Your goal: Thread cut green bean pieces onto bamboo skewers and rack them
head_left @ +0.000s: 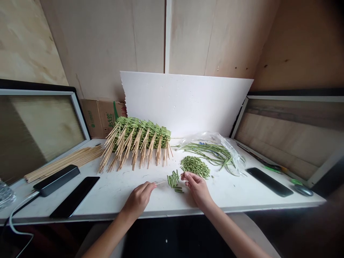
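My left hand (139, 197) pinches the blunt end of a thin bamboo skewer (160, 182) that points right, with several short green bean pieces (173, 178) threaded on its tip. My right hand (195, 184) is closed around one small bean piece at the skewer's far end. Just behind that hand lies a heap of cut bean pieces (195, 166). A few loose pieces (178, 190) lie on the white tabletop (120, 190) between my hands.
A big stack of finished bean skewers (137, 141) lies at the back centre. Bare skewers (64, 163) lie at the left. Long uncut beans on a plastic bag (215, 152) are right. A phone (75, 196), black box (57, 179) and another dark slab (269, 181) rest on the table.
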Tool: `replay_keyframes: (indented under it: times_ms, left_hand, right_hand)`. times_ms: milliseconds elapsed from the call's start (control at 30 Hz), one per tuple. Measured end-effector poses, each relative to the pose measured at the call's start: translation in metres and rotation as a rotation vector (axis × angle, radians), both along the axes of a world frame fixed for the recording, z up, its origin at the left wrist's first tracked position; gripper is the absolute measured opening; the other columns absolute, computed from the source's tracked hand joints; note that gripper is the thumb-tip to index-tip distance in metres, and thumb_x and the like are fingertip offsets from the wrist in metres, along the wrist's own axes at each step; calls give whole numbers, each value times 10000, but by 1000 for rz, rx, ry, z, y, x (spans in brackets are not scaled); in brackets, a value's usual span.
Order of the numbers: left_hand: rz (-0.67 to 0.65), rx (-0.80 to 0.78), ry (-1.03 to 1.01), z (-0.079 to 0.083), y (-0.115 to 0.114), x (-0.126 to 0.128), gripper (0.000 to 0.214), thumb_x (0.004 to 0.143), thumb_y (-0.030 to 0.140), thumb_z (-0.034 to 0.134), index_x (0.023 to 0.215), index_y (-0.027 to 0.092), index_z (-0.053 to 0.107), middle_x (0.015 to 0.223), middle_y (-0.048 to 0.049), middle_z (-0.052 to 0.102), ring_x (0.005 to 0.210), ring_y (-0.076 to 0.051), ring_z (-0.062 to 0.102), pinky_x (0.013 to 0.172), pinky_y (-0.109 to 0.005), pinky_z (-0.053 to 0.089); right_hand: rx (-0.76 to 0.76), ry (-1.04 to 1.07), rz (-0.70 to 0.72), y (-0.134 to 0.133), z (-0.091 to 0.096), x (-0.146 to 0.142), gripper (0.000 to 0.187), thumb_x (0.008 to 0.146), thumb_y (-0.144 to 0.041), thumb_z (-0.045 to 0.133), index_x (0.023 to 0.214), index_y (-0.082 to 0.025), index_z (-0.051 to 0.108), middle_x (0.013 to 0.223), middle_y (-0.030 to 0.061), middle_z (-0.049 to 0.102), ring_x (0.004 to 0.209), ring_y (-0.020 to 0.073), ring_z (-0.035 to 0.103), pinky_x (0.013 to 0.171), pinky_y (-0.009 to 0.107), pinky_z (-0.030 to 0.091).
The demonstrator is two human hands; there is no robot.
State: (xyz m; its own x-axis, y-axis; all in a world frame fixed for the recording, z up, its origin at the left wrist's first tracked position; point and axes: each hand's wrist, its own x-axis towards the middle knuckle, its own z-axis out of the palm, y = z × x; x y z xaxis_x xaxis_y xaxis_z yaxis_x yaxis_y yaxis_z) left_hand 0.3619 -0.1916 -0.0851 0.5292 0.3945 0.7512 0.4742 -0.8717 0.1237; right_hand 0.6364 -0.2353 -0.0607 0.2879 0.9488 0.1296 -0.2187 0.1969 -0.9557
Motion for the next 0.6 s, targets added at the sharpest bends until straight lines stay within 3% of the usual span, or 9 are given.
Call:
replay_keyframes:
  times_ms: [233, 467, 600]
  left_hand:
    - [13, -19, -42, 0, 0, 1, 151, 1054, 133, 489, 1088, 186, 626, 900, -45, 718, 853, -173, 736, 828, -294, 626]
    - [7, 2, -34, 0, -1, 0, 177, 1038, 98, 494, 1095, 181, 639, 912, -42, 725, 861, -171, 742, 805, -274, 621]
    - [3, 29, -20, 0, -1, 1, 193, 1043, 85, 473, 1101, 177, 632, 885, -43, 720, 811, -171, 731, 776, -287, 620]
  right_hand:
    - [-28, 134, 46, -3, 11, -3, 308, 739, -490, 855, 873, -215, 818, 901, 69, 727, 897, 220, 622, 704, 285, 459]
    - [-38, 68, -8, -2, 4, -1, 303, 757, -488, 841, 888, -216, 813, 961, 91, 770, 936, 240, 646, 687, 287, 458]
    - [-14, 11, -36, -2, -1, -4, 296, 803, -490, 802, 921, -218, 812, 1092, 105, 780, 1024, 259, 653, 777, 314, 490]
